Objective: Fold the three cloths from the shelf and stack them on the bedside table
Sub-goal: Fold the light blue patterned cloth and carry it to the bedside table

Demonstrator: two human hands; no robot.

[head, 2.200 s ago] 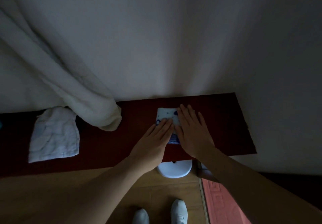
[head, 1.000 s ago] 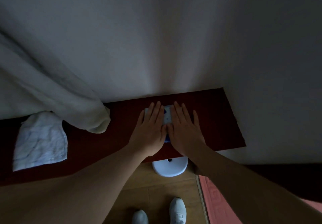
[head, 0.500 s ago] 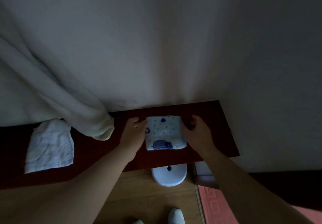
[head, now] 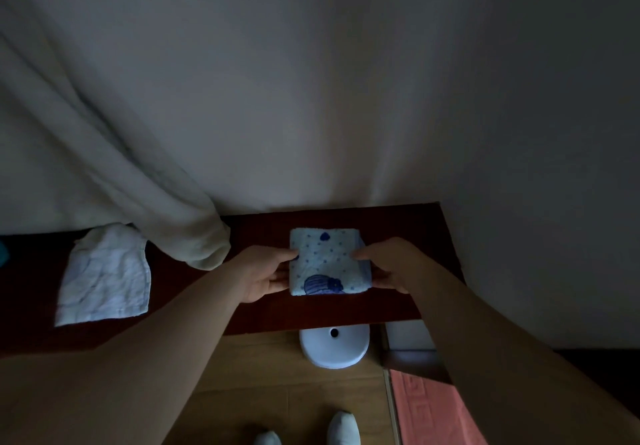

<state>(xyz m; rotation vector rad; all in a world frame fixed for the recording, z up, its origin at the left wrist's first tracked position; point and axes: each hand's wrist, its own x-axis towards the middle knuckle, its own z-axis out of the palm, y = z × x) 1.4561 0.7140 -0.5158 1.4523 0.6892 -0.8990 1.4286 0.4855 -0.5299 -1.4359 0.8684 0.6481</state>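
Frame centre: your left hand and right hand pinch side edges of folded dotted cloth, lying on dark shelf. Left of frame: white cloth unfolded. Third cloth, bedside table not visible; stacking remains.

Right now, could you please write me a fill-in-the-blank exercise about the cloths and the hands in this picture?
1. The folded light-blue cloth with dark-blue prints is held by ____ hands.
2. The left hand grips the cloth's ____ edge; the right hand grips the opposite one.
3. The crumpled white cloth lies on the dark red wooden shelf, touched by ____ hand.

Missing words: both; left; neither
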